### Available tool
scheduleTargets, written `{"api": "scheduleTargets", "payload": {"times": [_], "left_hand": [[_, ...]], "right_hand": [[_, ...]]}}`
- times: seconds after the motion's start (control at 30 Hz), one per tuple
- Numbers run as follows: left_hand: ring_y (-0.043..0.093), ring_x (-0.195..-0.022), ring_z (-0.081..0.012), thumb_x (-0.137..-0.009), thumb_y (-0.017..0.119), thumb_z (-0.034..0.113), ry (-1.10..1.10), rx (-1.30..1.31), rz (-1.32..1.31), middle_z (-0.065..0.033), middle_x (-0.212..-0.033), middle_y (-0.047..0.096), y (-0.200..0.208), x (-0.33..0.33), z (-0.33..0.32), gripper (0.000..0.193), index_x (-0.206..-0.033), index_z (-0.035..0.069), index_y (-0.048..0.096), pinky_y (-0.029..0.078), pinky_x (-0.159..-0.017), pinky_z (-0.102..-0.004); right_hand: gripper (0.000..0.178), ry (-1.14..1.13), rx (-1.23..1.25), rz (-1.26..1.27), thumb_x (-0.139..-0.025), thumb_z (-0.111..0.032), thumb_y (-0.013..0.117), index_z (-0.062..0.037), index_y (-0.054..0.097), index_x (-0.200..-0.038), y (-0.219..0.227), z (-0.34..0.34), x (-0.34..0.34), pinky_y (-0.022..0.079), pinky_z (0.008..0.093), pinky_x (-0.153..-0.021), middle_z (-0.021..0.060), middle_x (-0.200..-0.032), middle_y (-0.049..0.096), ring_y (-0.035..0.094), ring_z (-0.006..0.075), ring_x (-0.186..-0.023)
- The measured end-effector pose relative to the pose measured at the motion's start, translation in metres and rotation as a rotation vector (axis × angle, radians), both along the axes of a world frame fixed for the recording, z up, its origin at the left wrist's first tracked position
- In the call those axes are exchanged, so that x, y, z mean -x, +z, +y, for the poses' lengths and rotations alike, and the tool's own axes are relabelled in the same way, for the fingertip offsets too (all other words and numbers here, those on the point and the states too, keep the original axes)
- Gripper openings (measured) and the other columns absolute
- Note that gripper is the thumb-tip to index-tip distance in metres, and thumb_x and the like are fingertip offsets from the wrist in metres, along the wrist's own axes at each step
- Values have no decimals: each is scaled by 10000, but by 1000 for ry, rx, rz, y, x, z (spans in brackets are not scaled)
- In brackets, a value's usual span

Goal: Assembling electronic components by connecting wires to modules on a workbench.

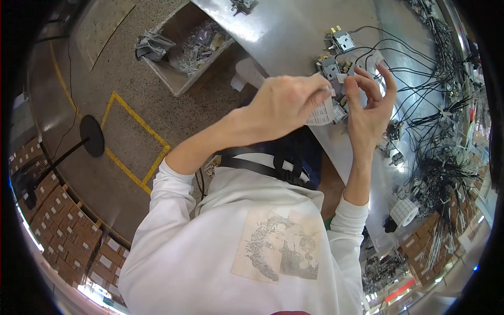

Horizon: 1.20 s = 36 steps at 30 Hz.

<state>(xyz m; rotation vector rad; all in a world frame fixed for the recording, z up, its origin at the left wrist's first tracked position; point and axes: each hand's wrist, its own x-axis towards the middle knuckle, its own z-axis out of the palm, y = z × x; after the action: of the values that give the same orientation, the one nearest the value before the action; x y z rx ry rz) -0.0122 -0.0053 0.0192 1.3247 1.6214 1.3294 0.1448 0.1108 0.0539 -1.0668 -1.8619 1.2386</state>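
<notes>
My left hand (287, 104) is closed, thumb against fingers, on a small white sheet of printed labels (321, 114) that hangs below its fingertips. Just to its right, my right hand (369, 102) is raised with thumb and fingers curved and apart. By its thumb tip is a small white tag (341, 78); whether the thumb touches it I cannot tell. A pale, clear-looking scrap (378, 56) shows at a fingertip. Beyond the hands, small metal switch-like units (342, 41) with brass-coloured prongs and black wires lie on the metal table (283, 31); my hands partly hide several.
Black cables (420, 73) and wired parts crowd the table's right side, with a white plastic spool-like piece (404, 212) nearer me. A bin (184, 79) of clear plastic scraps stands on the floor at left. Stacked cartons (63, 226) and a round black stand (92, 136) are farther left.
</notes>
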Motion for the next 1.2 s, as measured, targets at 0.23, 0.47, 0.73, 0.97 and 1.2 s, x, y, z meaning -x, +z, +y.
{"api": "scheduleTargets", "payload": {"times": [0.23,0.47,0.73,0.97,1.2], "left_hand": [[696,-1227,-340,-979,701,160,166,-345,618,-167,-1252,759,-29,-18,4,153,-1026,15,709,563,-988,-448],[626,-1389,-375,-943,672,127,78,-318,933,-202,-1387,718,-45,-11,9,152,-1005,-4,721,507,-1168,-463],[601,-1411,-386,-955,665,149,14,-322,1108,-190,-1408,708,-43,-10,13,192,-1051,1,740,521,-1140,-484],[615,-1364,-441,-984,658,183,-40,-281,1300,-217,-1397,704,-41,-22,16,224,-1097,-1,720,568,-1021,-461],[640,-1321,-433,-995,657,188,-61,-269,1283,-208,-1434,693,-40,-25,24,208,-1078,4,709,576,-951,-423]], "right_hand": [[753,12,-266,-335,-970,-223,855,10,426,-1544,-28,18,-7,454,349,-1134,40,-1006,805,722,151,-1160],[751,-20,-370,-397,-967,-217,854,22,429,-1539,-39,20,-7,438,351,-1150,39,-1016,813,718,158,-1162],[300,-44,-399,-343,-931,-200,861,18,753,-1106,-43,13,-2,476,416,-1112,127,-1417,674,690,271,-1222],[702,47,-764,-461,-929,-163,876,-25,475,-1489,-41,16,-2,505,339,-974,39,-968,746,714,182,-1006],[545,-99,-324,-342,-898,-270,917,-70,616,-1306,0,47,-12,504,283,-849,34,-1021,589,593,114,-968]]}}
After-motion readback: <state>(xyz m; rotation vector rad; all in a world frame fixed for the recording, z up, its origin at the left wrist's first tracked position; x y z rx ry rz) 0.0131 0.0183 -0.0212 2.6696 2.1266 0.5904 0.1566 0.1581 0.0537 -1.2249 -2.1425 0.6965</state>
